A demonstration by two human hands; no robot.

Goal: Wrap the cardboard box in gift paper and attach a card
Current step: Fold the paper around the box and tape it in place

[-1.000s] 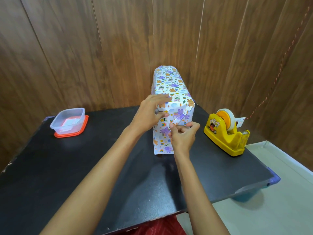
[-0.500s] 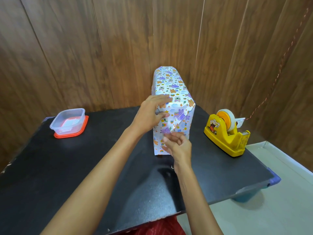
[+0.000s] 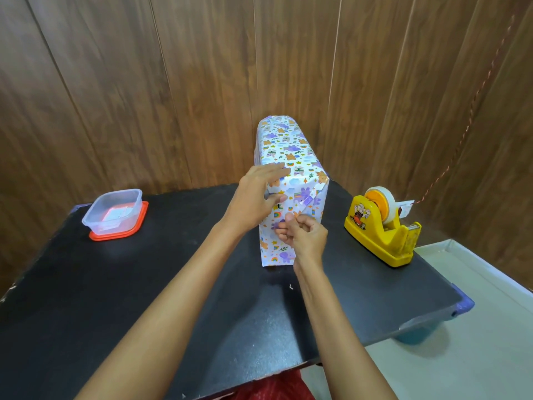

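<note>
Left hand (image 3: 253, 200), fingers spread, is pressing the upper corner of the wrapped box (image 3: 291, 151), which is standing upright at centre frame. Right hand (image 3: 305, 235) is pinching the end flap (image 3: 305, 209). Risk: if the pinch slips, the flap is likely springing open. Tape dispenser (image 3: 380, 226) is sitting untouched at right.

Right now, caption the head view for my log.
Left hand steadies the wrapped box while right hand works its near-face fold, tape dispenser nearby.

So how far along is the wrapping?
Mostly done: paper covers every side of the box in view. In hand: the left hand steadies its top while the right hand works at the near end's folds. Left: no card shows on it yet; the tape dispenser stands nearby.
</note>
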